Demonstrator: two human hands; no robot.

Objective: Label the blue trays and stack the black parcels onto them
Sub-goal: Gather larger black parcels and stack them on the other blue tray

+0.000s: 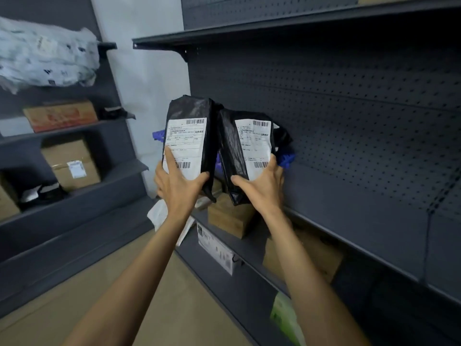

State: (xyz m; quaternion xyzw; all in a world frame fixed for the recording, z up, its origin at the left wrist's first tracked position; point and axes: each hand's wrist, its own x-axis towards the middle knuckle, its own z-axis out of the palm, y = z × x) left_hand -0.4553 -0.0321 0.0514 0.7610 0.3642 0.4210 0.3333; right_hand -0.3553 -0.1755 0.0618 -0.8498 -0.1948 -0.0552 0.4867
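While upright, both hands (178, 186) grip black parcels (189, 136) (labels outward).

Dark metal shelf (349, 216) carries blue tray (287, 158); lower shelf, cardboard boxes (230, 217).

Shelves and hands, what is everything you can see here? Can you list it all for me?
black parcels: 2, black with white labels, held upright side by side before the right-hand shelf; second one
blue tray: at least 1, blue, mostly hidden behind the parcels
dark shelves: 2 units, dark grey, left and right
white bundle: 1, white, top left shelf
cardboard boxes: several, brown, on left shelves and lower right shelves
green packet: 1, green and white, low right shelf
floor: tan
left hand: 1, gripping the left parcel's bottom
right hand: 1, gripping the right parcel's bottom
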